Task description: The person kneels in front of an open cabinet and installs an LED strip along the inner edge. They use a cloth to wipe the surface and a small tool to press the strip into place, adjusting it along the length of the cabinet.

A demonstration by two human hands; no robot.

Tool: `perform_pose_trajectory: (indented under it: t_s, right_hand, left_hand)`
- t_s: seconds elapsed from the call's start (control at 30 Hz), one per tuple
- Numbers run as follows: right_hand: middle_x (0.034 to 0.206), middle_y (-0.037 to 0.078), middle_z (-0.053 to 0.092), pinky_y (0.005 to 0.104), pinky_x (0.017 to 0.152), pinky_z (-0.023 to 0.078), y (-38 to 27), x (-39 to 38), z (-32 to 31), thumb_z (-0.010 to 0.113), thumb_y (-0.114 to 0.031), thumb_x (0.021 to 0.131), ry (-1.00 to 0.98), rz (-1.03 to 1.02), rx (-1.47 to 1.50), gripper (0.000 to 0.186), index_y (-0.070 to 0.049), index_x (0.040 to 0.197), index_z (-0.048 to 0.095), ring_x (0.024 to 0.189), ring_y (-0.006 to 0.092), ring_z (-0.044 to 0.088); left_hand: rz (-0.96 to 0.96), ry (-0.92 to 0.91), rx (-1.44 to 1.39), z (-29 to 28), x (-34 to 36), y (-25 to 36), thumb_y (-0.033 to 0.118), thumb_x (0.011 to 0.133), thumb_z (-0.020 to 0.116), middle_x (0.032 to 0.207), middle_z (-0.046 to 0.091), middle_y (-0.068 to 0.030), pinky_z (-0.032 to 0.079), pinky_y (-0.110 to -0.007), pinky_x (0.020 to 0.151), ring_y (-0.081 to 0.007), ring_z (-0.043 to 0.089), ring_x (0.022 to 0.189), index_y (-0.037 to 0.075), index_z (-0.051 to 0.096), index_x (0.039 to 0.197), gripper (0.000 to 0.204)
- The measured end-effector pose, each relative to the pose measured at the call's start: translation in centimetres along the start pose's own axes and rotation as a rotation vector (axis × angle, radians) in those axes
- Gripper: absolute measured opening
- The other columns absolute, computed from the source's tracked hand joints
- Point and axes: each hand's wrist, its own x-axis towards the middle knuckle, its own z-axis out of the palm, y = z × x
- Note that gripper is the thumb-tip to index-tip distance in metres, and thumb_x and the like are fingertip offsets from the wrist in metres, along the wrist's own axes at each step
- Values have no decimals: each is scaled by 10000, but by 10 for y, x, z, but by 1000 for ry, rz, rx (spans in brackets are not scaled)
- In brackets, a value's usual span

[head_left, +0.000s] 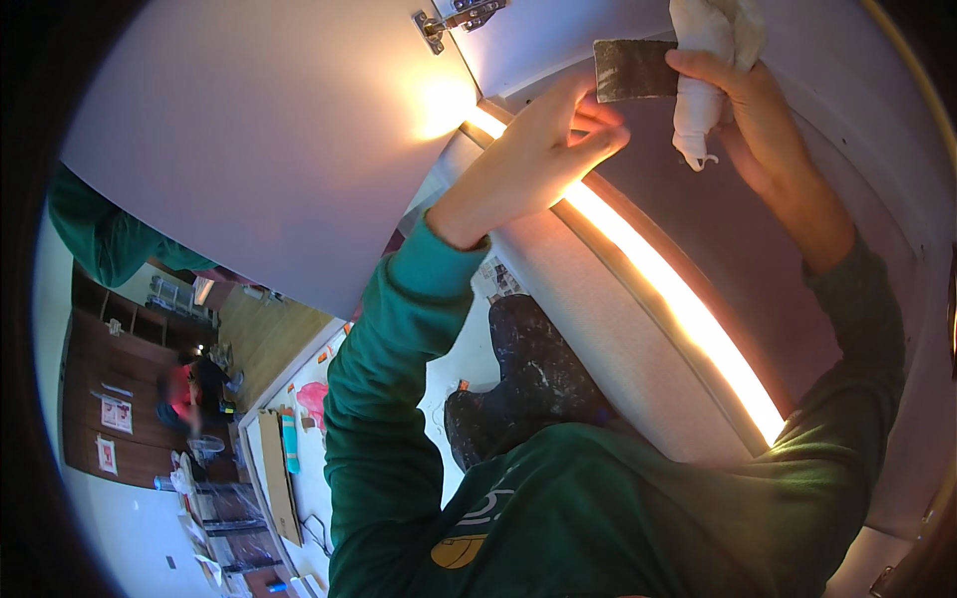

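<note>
Up inside a pale cabinet, my right hand (766,125) grips a bunched white cloth (700,115) together with a dark, flat rectangular plate (634,70). The plate has pale smears, looks like a scraper blade, and sticks out to the left of the cloth; any handle is hidden. My right thumb presses at the edge where cloth and plate meet. Just left of and below the plate is my left hand (543,149), with its thumb and curved fingers apart. Nothing shows in it, though some fingertips lie close to the plate.
A glowing light strip (678,274) runs along the cabinet's edge below my hands. A broad door panel (269,169) stands at the left, with a metal hinge (431,32) above. Farther off are a cardboard piece (277,468) and another person (189,389), blurred.
</note>
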Motion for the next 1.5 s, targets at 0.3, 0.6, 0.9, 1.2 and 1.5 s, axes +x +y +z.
perform_pose_trajectory:
  t_s: [0.3, 0.6, 0.9, 1.2, 1.5]
  right_hand:
    - [883, 23, 582, 335, 578, 544, 7, -2, 0, 799, -227, 870, -20, -13, 30, 378, -49, 1112, 570, 727, 138, 635]
    - [943, 60, 582, 326, 601, 542, -5, -5, 5, 720, -130, 889, -44, -62, 123, 383, -41, 1195, 508, 763, 164, 623]
    - [965, 48, 559, 286, 596, 538, -8, -1, 1, 712, -23, 868, -97, -53, 246, 451, -50, 1254, 480, 785, 150, 608]
    - [955, 50, 552, 280, 573, 543, -5, 0, 1, 711, -36, 867, -72, -54, 236, 460, -37, 1260, 471, 775, 149, 602]
    - [949, 51, 550, 282, 563, 548, 1, -3, 2, 705, -42, 871, -78, -62, 246, 451, -33, 1252, 465, 753, 154, 605]
  left_hand:
    - [8, -389, -24, -20, -4, -19, 239, 989, 706, 1082, 753, -130, 553, -340, 905, -200, 700, 1014, -18, 726, 1142, 300]
    - [-48, -593, 74, -8, 24, -17, 204, 1013, 666, 942, 721, -55, 524, -319, 830, -144, 656, 893, -1, 710, 1040, 212]
    - [204, -316, 114, 6, 19, -36, 122, 952, 689, 930, 736, -159, 546, -401, 750, -327, 708, 832, 1, 694, 1014, 137]
    - [340, -62, 314, 7, 5, -36, 85, 947, 694, 858, 675, -192, 505, -456, 689, -405, 630, 780, 5, 641, 973, 100]
    - [313, -94, 326, 13, 0, -51, 15, 943, 664, 970, 651, -135, 505, -381, 735, -291, 618, 839, 18, 634, 1104, 163]
